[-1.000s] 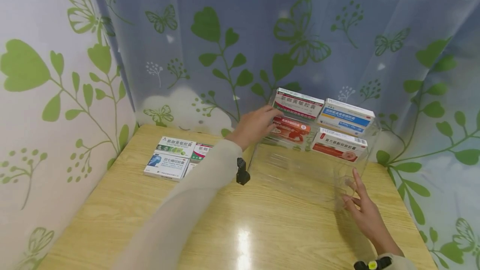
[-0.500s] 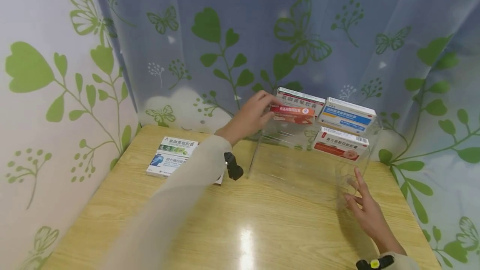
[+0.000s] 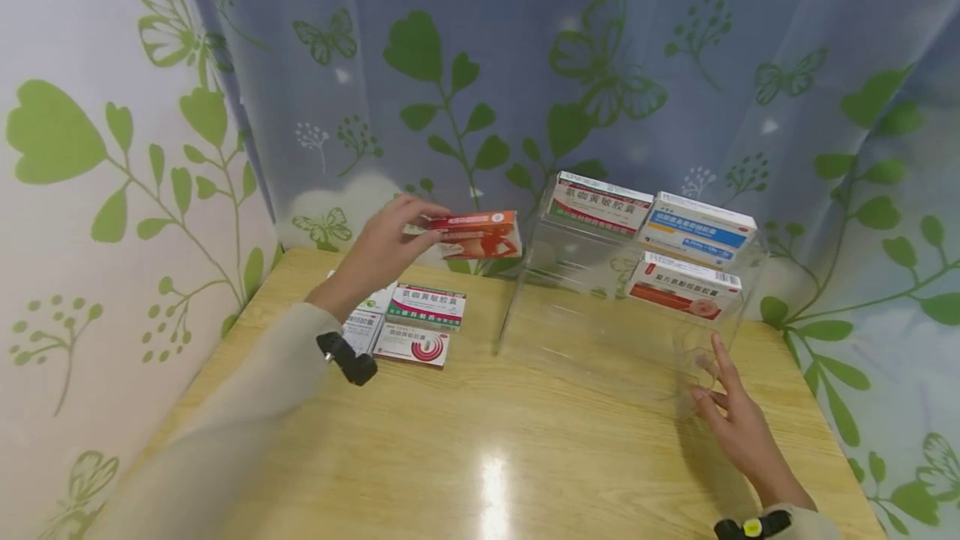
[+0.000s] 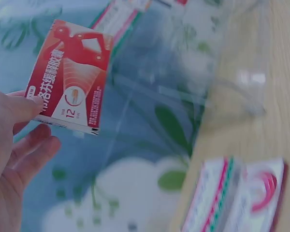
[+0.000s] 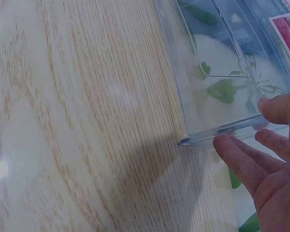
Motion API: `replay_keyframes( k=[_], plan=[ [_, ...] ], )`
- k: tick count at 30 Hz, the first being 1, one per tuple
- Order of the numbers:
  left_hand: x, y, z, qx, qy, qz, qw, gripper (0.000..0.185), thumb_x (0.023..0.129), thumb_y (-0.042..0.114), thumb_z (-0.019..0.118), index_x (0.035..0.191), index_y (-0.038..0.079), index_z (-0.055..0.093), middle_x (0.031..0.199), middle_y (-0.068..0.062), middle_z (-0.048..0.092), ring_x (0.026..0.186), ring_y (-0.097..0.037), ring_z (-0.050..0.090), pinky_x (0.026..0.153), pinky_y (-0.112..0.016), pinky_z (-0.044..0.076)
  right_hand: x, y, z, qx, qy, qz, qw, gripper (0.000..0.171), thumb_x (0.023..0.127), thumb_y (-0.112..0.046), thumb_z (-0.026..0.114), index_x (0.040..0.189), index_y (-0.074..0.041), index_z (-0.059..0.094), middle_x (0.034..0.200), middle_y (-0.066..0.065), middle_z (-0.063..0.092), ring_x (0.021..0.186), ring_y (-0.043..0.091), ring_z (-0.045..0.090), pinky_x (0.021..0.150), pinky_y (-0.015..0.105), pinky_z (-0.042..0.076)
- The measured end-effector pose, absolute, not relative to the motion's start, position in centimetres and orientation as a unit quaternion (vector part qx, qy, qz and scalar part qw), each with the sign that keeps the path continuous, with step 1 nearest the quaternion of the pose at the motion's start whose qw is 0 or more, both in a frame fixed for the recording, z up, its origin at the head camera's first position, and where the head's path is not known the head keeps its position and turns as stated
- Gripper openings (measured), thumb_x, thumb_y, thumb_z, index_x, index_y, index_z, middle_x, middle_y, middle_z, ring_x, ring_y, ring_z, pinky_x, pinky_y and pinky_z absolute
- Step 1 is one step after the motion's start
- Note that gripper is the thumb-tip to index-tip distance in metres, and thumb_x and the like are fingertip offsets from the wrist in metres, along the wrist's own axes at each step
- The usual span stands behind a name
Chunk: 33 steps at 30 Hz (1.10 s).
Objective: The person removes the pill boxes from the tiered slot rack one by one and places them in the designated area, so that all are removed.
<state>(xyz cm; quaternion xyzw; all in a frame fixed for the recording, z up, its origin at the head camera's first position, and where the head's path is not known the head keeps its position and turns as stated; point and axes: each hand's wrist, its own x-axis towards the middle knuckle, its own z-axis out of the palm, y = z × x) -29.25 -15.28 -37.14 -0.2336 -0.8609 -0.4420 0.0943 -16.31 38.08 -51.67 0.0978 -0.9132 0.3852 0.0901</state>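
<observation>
Left hand (image 3: pixel 378 244): grip pinched on one end of a red box (image 3: pixel 480 234), held in the air left of the clear rack (image 3: pixel 525 307), above the boxes lying flat on the bench (image 3: pixel 480 457).
Right hand (image 3: pixel 731 423): grip relaxed, fingers straight, fingertips (image 5: pixel 222 142) touching the rack's front right corner.
Rack: three boxes on its tiers, a green-striped box (image 3: pixel 598 203) uppermost left.
</observation>
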Motion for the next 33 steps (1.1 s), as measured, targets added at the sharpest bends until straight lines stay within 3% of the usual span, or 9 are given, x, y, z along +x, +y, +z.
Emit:
replay_keyframes(
  k=[5,8,11,16,26,29,31,33],
  plan=[
    [-28.0,-20.5,-39.5,-0.204,-0.876,-0.428,0.085,0.034,0.109,0.013,0.068,0.142,0.006,0.069,0.139,-0.015,0.062,0.129,-0.036,0.064,0.104,-0.055,0.062,-16.3,38.3,-51.6,0.09,-0.918,0.378,0.083,0.092,0.111,-0.002,0.06,0.177,-0.022,0.0,0.157,0.045,0.044,0.105,-0.021,0.052,0.073,0.02,0.063],
    [-27.1,-23.3,-41.0,-0.188,-0.889,-0.408,0.084,0.031,0.11,0.018,0.068,0.139,0.008,0.071,0.139,-0.014,0.065,0.127,-0.039,0.067,0.101,-0.058,0.061,-16.3,38.3,-51.6,0.089,-0.92,0.372,0.083,0.092,0.111,-0.002,0.06,0.177,-0.022,-0.001,0.157,0.044,0.045,0.107,-0.003,0.069,0.074,0.022,0.064],
    [-26.1,-25.6,-42.4,-0.172,-0.896,-0.402,0.075,0.029,0.11,0.02,0.069,0.136,0.009,0.072,0.141,-0.016,0.067,0.124,-0.042,0.07,0.098,-0.058,0.062,-16.3,38.3,-51.7,0.088,-0.92,0.372,0.084,0.092,0.111,-0.002,0.06,0.177,-0.023,-0.001,0.157,0.044,0.045,0.108,0.002,0.071,0.074,0.021,0.064],
    [-24.3,-28.9,-44.5,-0.135,-0.905,-0.402,0.029,0.032,0.111,0.025,0.068,0.137,0.007,0.071,0.148,-0.022,0.062,0.126,-0.046,0.07,0.095,-0.053,0.063,-16.4,38.2,-51.6,0.096,-0.913,0.387,0.085,0.093,0.11,0.0,0.06,0.177,-0.023,0.0,0.158,0.044,0.044,0.107,-0.02,0.055,0.074,0.021,0.064],
    [-22.0,-34.1,-48.5,-0.102,-0.903,-0.41,-0.074,0.031,0.111,0.017,0.066,0.137,0.002,0.071,0.147,-0.031,0.062,0.114,-0.036,0.076,0.087,-0.043,0.068,-16.4,38.0,-51.4,0.091,-0.914,0.386,0.083,0.091,0.111,-0.002,0.06,0.177,-0.022,0.001,0.159,0.044,0.044,0.106,-0.021,0.053,0.075,0.017,0.062],
    [-21.7,-34.7,-49.3,-0.105,-0.894,-0.422,-0.108,0.029,0.11,0.012,0.065,0.136,-0.001,0.07,0.144,-0.033,0.063,0.113,-0.036,0.076,0.086,-0.04,0.069,-16.4,38.0,-51.5,0.087,-0.918,0.379,0.082,0.092,0.111,-0.002,0.06,0.177,-0.022,0.0,0.159,0.043,0.044,0.107,-0.006,0.068,0.075,0.018,0.062],
    [-21.7,-34.8,-49.7,-0.104,-0.889,-0.428,-0.127,0.029,0.11,0.012,0.066,0.135,-0.001,0.07,0.142,-0.032,0.064,0.114,-0.035,0.076,0.086,-0.038,0.069,-16.4,38.0,-51.5,0.084,-0.92,0.376,0.08,0.092,0.111,-0.002,0.06,0.177,-0.022,-0.001,0.159,0.043,0.044,0.11,0.018,0.077,0.075,0.019,0.063],
    [-21.6,-34.8,-50.1,-0.102,-0.887,-0.429,-0.137,0.029,0.109,0.013,0.067,0.134,-0.001,0.07,0.139,-0.031,0.066,0.113,-0.034,0.075,0.086,-0.037,0.069,-16.4,38.0,-51.6,0.082,-0.921,0.373,0.078,0.092,0.111,-0.002,0.06,0.177,-0.022,-0.002,0.16,0.043,0.043,0.114,0.043,0.075,0.075,0.019,0.063]
  ],
)
